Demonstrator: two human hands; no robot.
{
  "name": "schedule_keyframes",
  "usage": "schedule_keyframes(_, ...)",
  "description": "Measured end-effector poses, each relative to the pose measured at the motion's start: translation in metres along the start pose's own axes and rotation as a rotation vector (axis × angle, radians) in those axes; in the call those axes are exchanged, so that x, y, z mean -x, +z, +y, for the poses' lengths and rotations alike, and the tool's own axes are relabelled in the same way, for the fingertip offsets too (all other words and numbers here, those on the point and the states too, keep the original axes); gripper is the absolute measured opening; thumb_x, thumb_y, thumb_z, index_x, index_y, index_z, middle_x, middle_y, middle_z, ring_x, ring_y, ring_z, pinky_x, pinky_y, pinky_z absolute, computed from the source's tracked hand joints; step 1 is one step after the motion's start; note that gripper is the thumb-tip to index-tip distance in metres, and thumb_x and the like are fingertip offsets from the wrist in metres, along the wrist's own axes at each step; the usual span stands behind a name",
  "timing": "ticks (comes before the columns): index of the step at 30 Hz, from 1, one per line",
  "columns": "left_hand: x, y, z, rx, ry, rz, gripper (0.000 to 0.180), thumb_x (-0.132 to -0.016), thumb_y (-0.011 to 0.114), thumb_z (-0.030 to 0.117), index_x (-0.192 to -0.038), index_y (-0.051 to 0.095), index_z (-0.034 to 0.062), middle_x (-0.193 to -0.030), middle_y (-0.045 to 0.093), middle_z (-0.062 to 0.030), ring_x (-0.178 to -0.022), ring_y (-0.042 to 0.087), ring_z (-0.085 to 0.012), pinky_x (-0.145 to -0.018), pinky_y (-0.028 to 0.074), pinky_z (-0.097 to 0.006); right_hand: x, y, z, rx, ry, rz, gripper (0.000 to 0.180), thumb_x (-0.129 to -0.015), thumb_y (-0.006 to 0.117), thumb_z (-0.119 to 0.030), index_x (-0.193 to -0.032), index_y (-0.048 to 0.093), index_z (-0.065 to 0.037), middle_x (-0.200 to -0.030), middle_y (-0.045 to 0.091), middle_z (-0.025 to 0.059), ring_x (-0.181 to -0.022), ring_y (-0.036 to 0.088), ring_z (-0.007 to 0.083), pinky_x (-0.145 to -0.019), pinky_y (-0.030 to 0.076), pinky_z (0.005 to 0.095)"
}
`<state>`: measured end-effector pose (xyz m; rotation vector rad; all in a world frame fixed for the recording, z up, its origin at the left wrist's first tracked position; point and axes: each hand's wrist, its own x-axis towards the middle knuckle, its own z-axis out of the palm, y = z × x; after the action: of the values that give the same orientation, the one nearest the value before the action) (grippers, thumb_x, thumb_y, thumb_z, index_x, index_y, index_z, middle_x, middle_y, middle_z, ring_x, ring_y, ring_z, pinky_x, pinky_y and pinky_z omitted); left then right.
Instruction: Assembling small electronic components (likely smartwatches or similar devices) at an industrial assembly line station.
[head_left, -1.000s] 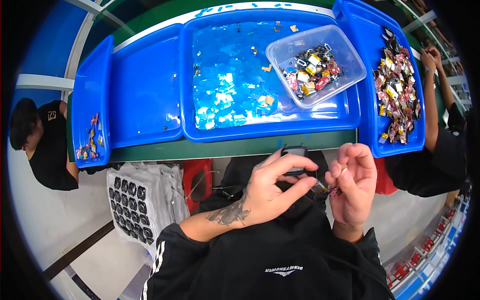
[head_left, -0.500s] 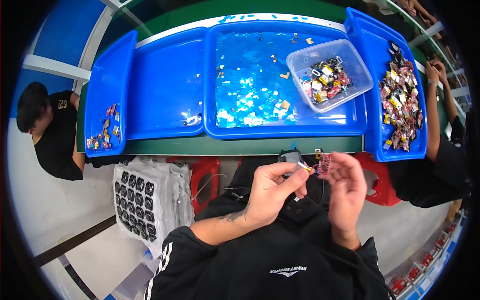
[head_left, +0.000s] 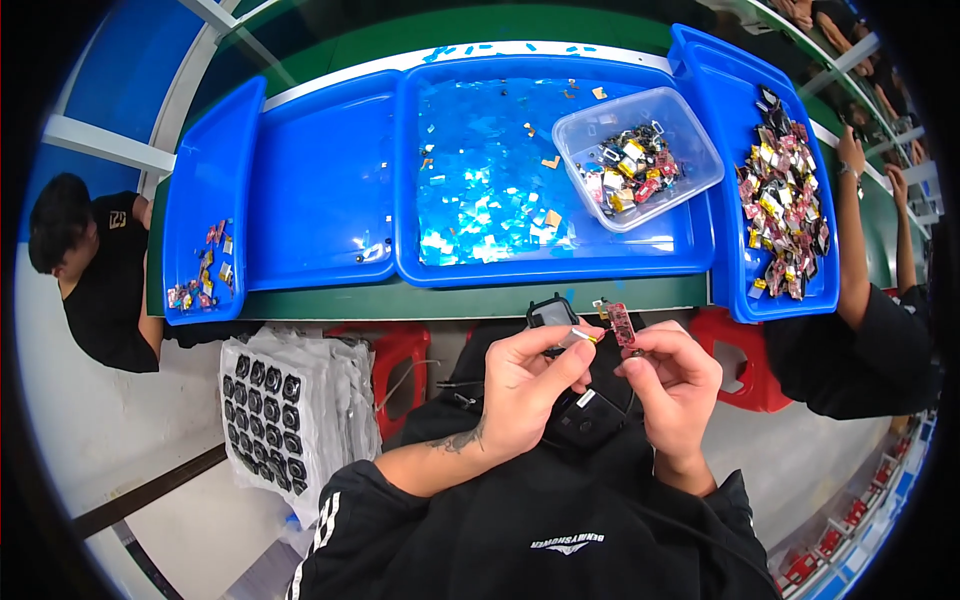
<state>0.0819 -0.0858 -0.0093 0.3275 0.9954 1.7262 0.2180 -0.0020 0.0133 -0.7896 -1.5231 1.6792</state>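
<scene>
Between thumb and forefinger, my left hand (head_left: 528, 385) pinches a small silver battery (head_left: 580, 336) with a yellow end. Short thin wires seem to run from it to a small red circuit board (head_left: 621, 324), which stands upright with a little pale part at its upper left. My right hand (head_left: 672, 385) grips the board at its lower edge, thumb and fingertips closed on a tiny dark part there. Both hands are held in front of the bench's near edge, above my lap. A black device with a grey face (head_left: 552, 313) shows just behind my left fingers.
On the green bench (head_left: 450, 301) stand blue trays (head_left: 320, 180); one holds blue film scraps (head_left: 480, 200). A clear plastic box (head_left: 690, 185) of small boards rests there. The right tray (head_left: 745, 90) bears a heap of boards. Stacked speaker-like parts (head_left: 262, 400) stand lower left. People work at both sides.
My right hand has gone from loosely spread beside the board to closed on its lower edge. Both hands sit slightly further left in the picture, and the view has shifted a little.
</scene>
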Motion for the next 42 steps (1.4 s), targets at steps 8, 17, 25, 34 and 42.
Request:
schedule_keyframes(8, 0.003, -0.001, 0.004, -0.087, -0.009, -0.039, 0.022, -0.088, 0.064, 0.005, -0.106, 0.063, -0.0071, -0.096, 0.063, -0.0119, -0.072, 0.061, -0.0137, -0.063, 0.05, -0.026, -0.006, -0.014, -0.006, -0.221, 0.095, -0.058, 0.015, -0.086, 0.06, 0.003, -0.099, 0.065, 0.009, -0.094, 0.058, 0.0134, -0.075, 0.063, 0.016, -0.067, 0.053, 0.0237)
schedule_keyframes(17, 0.005, -0.012, 0.023, -0.775, 0.418, -0.036, 0.03, -0.082, 0.07, 0.007, -0.112, 0.066, 0.0062, -0.104, 0.061, -0.0108, -0.089, 0.062, -0.0216, -0.077, 0.051, -0.032, -0.004, -0.012, -0.03, 0.13, 0.164, -0.054, 0.03, -0.076, 0.066, 0.012, -0.105, 0.06, 0.007, -0.091, 0.06, 0.008, -0.076, 0.061, 0.0088, -0.069, 0.05, 0.0207)
schedule_keyframes(25, -0.005, -0.006, 0.033, -1.0, 0.492, -0.308, 0.026, -0.07, 0.081, 0.018, -0.093, 0.071, 0.0097, -0.099, 0.06, -0.0113, -0.094, 0.061, -0.0297, -0.077, 0.052, -0.037, -0.005, -0.013, -0.015, 0.007, 0.163, -0.114, 0.013, -0.078, 0.067, 0.009, -0.09, 0.063, 0.008, -0.091, 0.062, 0.0137, -0.078, 0.062, 0.0141, -0.068, 0.052, 0.0223)
schedule_keyframes(34, -0.014, -0.004, 0.023, -0.741, 0.205, -0.27, 0.014, -0.078, 0.075, 0.01, -0.089, 0.07, 0.0028, -0.097, 0.062, -0.0132, -0.08, 0.064, -0.0208, -0.071, 0.051, -0.031, -0.013, -0.007, -0.008, 0.124, 0.058, -0.074, 0.012, -0.076, 0.068, 0.007, -0.087, 0.066, 0.005, -0.086, 0.063, 0.0129, -0.075, 0.062, 0.0154, -0.065, 0.049, 0.0232)
schedule_keyframes(42, -0.036, 0.0, 0.052, -0.804, 0.063, -0.535, 0.012, -0.083, 0.071, 0.015, -0.089, 0.067, 0.0047, -0.088, 0.063, -0.0116, -0.081, 0.064, -0.0163, -0.071, 0.05, -0.032, -0.025, -0.013, -0.023, 0.18, 0.023, -0.152, 0.013, -0.074, 0.07, 0.008, -0.087, 0.066, 0.004, -0.084, 0.065, 0.0123, -0.073, 0.063, 0.0169, -0.066, 0.05, 0.0248)
